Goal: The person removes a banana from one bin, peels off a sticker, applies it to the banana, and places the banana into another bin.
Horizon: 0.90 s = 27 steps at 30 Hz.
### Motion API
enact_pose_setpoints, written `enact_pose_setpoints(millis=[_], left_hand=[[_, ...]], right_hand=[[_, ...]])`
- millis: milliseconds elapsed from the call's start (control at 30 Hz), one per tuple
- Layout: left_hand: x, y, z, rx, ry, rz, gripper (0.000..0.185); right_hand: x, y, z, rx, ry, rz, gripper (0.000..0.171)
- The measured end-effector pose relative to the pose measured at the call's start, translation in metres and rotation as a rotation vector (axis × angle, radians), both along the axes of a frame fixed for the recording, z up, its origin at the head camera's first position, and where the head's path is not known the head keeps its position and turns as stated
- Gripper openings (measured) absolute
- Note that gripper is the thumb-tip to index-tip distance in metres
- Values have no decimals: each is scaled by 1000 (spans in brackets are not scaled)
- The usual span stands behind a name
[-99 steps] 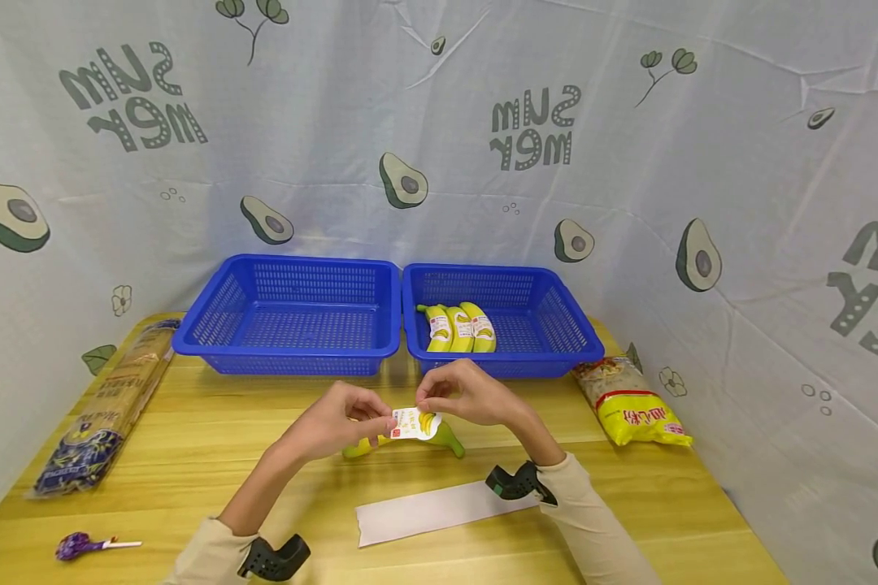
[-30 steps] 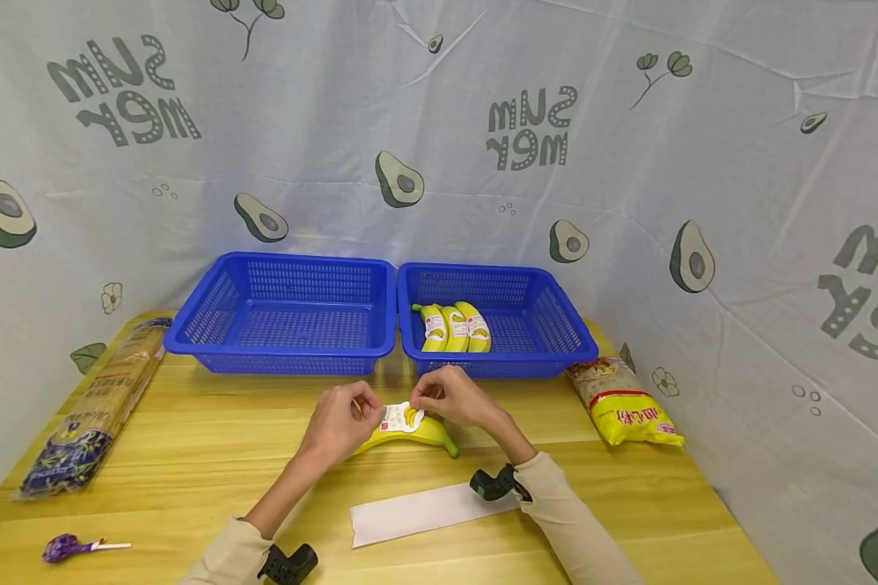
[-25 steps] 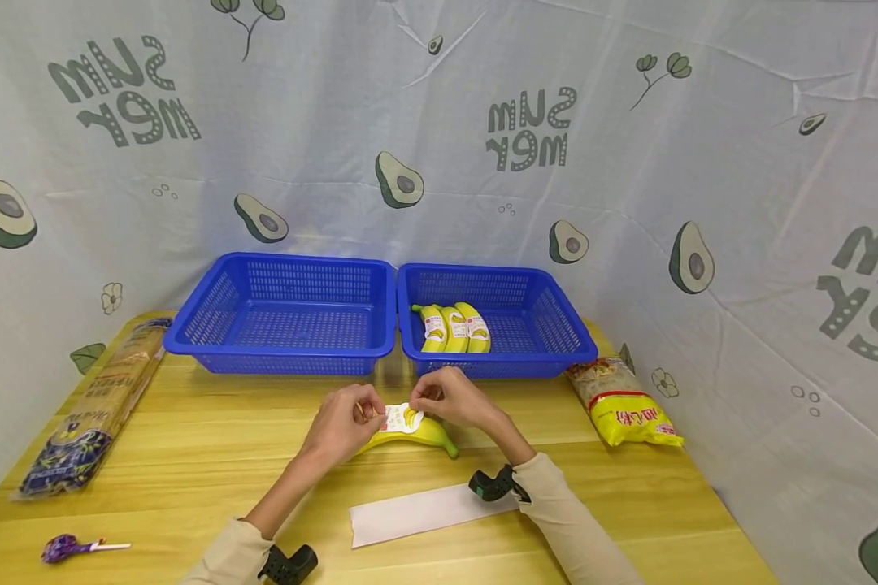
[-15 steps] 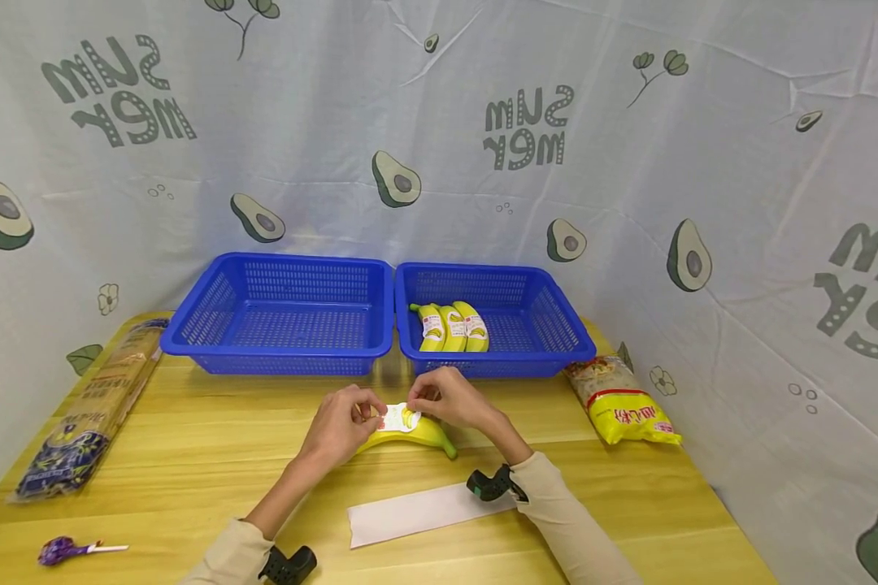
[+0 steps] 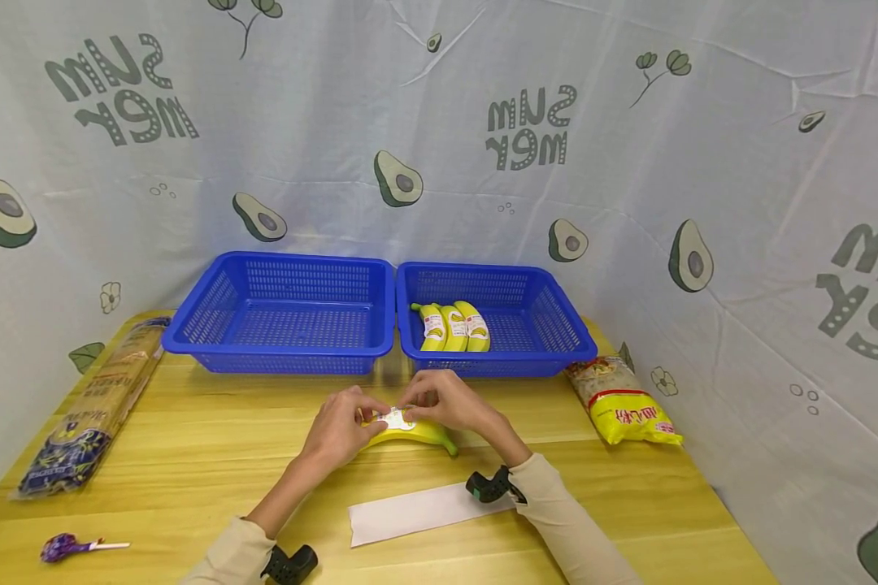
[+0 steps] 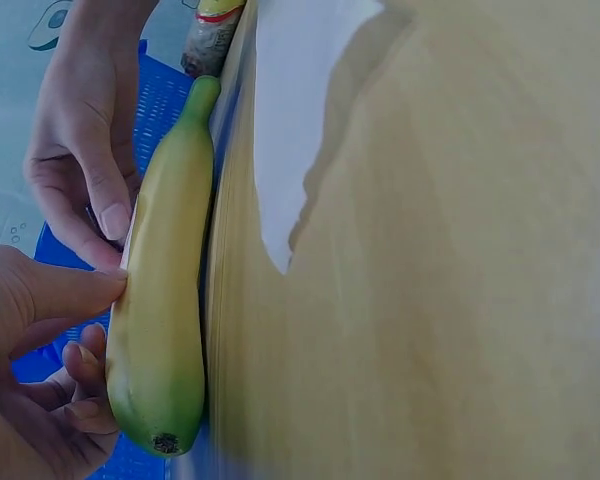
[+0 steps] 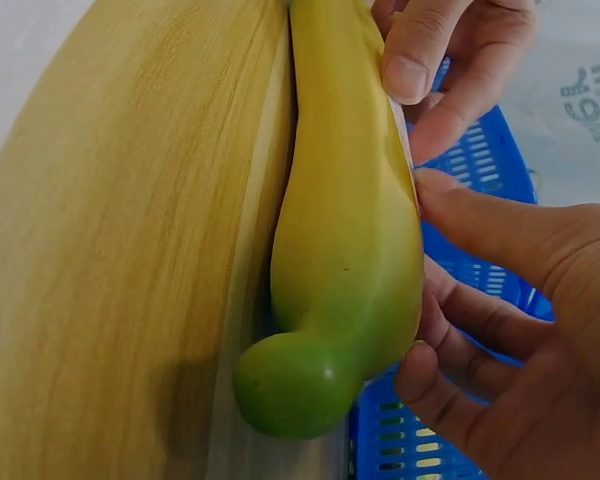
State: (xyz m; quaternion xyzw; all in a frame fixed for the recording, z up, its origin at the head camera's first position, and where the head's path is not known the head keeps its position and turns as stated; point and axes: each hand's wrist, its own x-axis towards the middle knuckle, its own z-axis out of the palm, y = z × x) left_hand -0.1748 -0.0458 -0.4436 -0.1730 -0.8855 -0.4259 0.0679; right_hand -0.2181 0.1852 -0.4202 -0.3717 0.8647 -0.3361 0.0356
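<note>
A yellow banana (image 5: 426, 435) with green ends lies on the wooden table (image 5: 190, 455) in front of the baskets. A white label sticker (image 5: 395, 419) sits on its top side. My left hand (image 5: 362, 413) and right hand (image 5: 419, 400) each pinch an end of the sticker and hold it against the peel. The left wrist view shows the banana (image 6: 165, 300) on the table edge-on, with a thumb from each hand on the sticker's thin edge. In the right wrist view the banana (image 7: 345, 230) lies between both hands, their fingers curled behind it.
Two blue baskets stand at the back: the left basket (image 5: 190, 335) holds nothing, the right basket (image 5: 572, 341) holds three labelled bananas (image 5: 452, 327). A white backing strip (image 5: 417, 513) lies near me. A yellow packet (image 5: 625, 404) is right; a long packet (image 5: 95, 410) and a lollipop (image 5: 62, 548) are left.
Both hands have come down with the sticker, from just above the banana to flat against its peel. The banana and everything else have stayed put.
</note>
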Motion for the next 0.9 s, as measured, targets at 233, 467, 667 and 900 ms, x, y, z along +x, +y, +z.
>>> enact_pose_setpoints(millis=[233, 467, 667, 900], left_hand=[[-2, 0, -1, 1, -3, -4, 15], [-2, -2, 0, -10, -14, 3, 14], [0, -5, 2, -53, -69, 46, 13], [0, -6, 1, -76, -64, 15, 26]], right_hand=[[-1, -1, -1, 33, -11, 27, 13], [0, -2, 2, 91, -34, 4, 18], [1, -2, 4, 130, -68, -26, 20], [2, -1, 4, 147, 12, 6, 23]])
